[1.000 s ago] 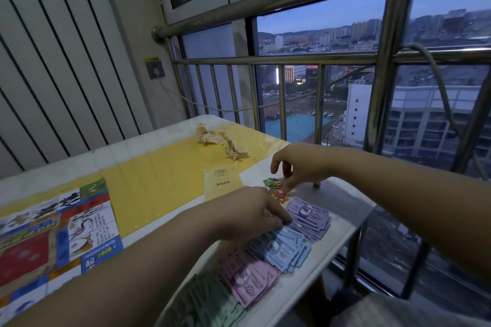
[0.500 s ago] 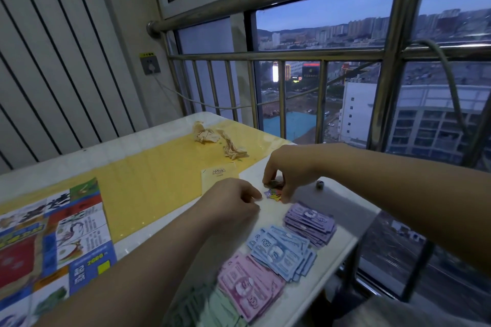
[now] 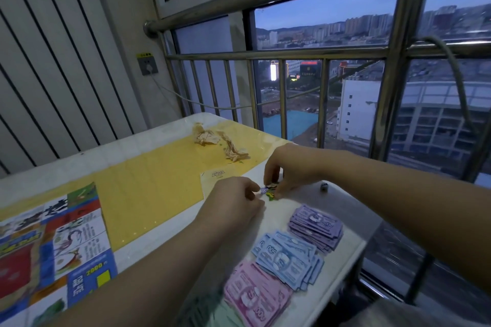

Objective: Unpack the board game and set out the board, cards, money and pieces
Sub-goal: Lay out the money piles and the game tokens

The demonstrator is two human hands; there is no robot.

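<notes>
The person's two hands meet over the surface, close to its edge on the railing side. The left hand (image 3: 233, 202) has its fingers curled in, its grip narrow, thumb and fingertips pinching one end of the small coloured pieces (image 3: 271, 190). The right hand (image 3: 288, 170) arches over from the other side, fingers pointing down, its grip closed on the same little cluster. The pieces sit low, at or just above the surface, and they are too small and blurred to tell their shapes apart.

Just beside the right wrist, by that same edge, lies a small die (image 3: 323, 186). A row of money runs along that edge towards the person: a purple stack (image 3: 316, 225), then a fanned blue stack (image 3: 289, 257) overlapping a pink stack (image 3: 257, 296), and a green stack (image 3: 210, 309), blurred, at the end.

The board (image 3: 53, 247) lies flat at the left end of the surface, on a yellow mat (image 3: 148, 180). A beige booklet (image 3: 214, 180) rests just beyond the left hand's knuckles. Crumpled paper (image 3: 220, 141) lies near the far corner by the railing.
</notes>
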